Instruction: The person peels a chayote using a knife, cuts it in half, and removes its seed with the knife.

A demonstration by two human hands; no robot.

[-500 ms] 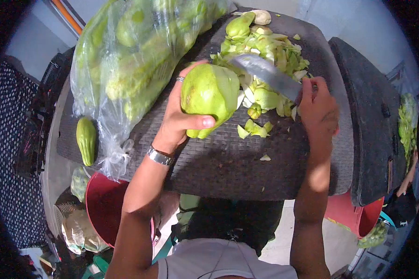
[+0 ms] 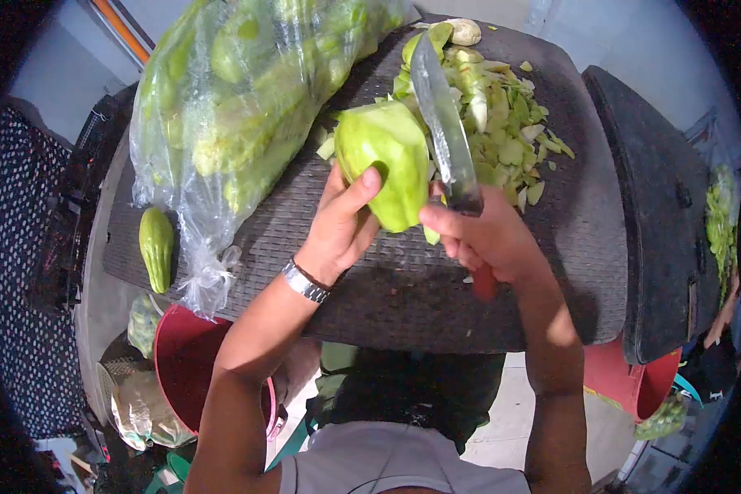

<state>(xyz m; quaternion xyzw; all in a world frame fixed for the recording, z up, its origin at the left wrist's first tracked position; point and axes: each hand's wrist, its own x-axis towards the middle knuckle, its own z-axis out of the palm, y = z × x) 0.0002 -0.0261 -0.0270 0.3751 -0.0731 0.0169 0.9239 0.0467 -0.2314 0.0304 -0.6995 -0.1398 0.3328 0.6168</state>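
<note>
A large green fruit (image 2: 380, 165) with some pale peeled patches sits in my left hand (image 2: 342, 216), thumb across its lower left side. My right hand (image 2: 490, 239) grips the red handle of a large knife (image 2: 445, 115), whose wide blade points up and stands just right of the fruit. Behind the blade, green and white peelings (image 2: 514, 123) are heaped on the dark woven tabletop (image 2: 370, 305). At the back of the heap lie a green piece (image 2: 438, 37) and a pale round piece (image 2: 466, 32).
A knotted clear plastic bag (image 2: 239, 107) full of green fruits fills the table's back left. One slim green fruit (image 2: 156, 247) lies beside it. Red buckets (image 2: 181, 354) stand below both front corners. A black chair back (image 2: 659, 214) is at the right edge.
My right hand has moved left and down, bringing the knife upright beside the fruit. My left hand has turned the fruit and shifted slightly right. The peelings are more spread out.
</note>
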